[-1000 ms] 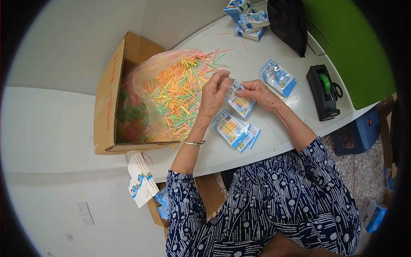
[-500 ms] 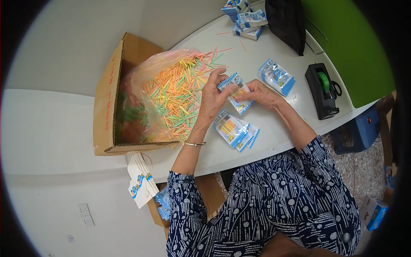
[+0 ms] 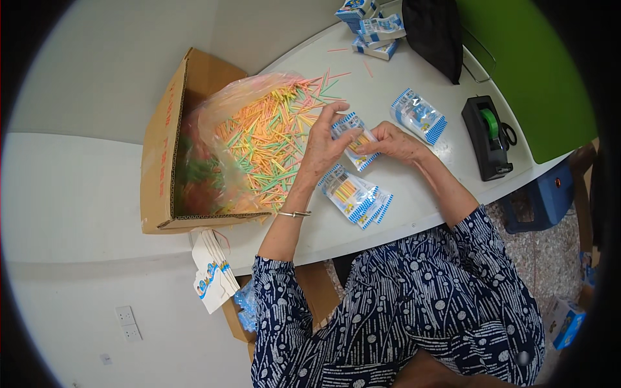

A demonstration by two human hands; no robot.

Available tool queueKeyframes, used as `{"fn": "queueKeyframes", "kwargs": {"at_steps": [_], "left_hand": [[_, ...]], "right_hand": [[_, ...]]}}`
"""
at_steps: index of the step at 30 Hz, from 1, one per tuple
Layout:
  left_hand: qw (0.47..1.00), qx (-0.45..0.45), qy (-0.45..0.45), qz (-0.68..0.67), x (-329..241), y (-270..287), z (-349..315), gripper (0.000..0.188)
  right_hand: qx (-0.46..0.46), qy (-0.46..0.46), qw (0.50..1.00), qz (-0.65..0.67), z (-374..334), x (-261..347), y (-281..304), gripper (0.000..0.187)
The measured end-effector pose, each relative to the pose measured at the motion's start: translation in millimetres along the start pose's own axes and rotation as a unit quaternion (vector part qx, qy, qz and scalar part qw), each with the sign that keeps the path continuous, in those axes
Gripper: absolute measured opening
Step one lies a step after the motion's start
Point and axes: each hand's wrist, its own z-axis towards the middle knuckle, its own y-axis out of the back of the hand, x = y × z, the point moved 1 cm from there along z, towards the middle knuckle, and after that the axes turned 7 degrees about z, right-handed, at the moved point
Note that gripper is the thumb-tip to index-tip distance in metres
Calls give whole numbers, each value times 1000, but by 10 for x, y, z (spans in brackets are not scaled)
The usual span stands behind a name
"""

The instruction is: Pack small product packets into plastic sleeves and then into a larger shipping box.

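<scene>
Small blue-and-white packet (image 3: 358, 142) pinched between both hands above the bench (image 3: 401, 207).
The packet, with pale yellow and orange sticks showing inside, is grasped at its left side by the left grip (image 3: 325, 147) and at its right side by the right grip (image 3: 402, 143); its middle is partly covered by the thumbs. Just below it, a few overlapping filled packets (image 3: 348, 195) are laid on the bench, and another packet (image 3: 419, 118) is placed beyond the right grip. Close by on the left, the way is taken up by a heap of coloured sticks (image 3: 268, 145) (pink, orange, yellow and green), spilled from a clear bag (image 3: 223, 107) in an open cardboard box (image 3: 158, 155). Farther right, a black tape dispenser (image 3: 482, 145) is set beside dark-handled scissors (image 3: 510, 134).
</scene>
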Motion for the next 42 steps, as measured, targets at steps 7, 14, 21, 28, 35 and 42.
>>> {"fn": "queueKeyframes", "kwargs": {"at_steps": [7, 14, 21, 28, 35, 42], "left_hand": [[999, 24, 33, 15, 0, 3, -16, 33], [993, 56, 62, 78, 190, -181, -150, 43], [979, 36, 5, 199, 286, -215, -98, 48], [980, 8, -25, 197, 294, -298, -48, 41], [988, -86, -10, 130, 74, -170, 158, 41], [998, -33, 49, -21, 94, -101, 89, 22]], "right_hand": [[-7, -8, 998, -65, 11, -72, 41, 35], [-373, 210, 805, -411, -206, 164, 595, 37], [-449, 54, 696, -558, -264, 82, 819, 29], [-456, 138, 696, -538, -189, -9, 940, 19], [-345, 300, 813, -359, -231, 298, 466, 19], [-155, 206, 954, -156, -102, 245, 52, 27]]}}
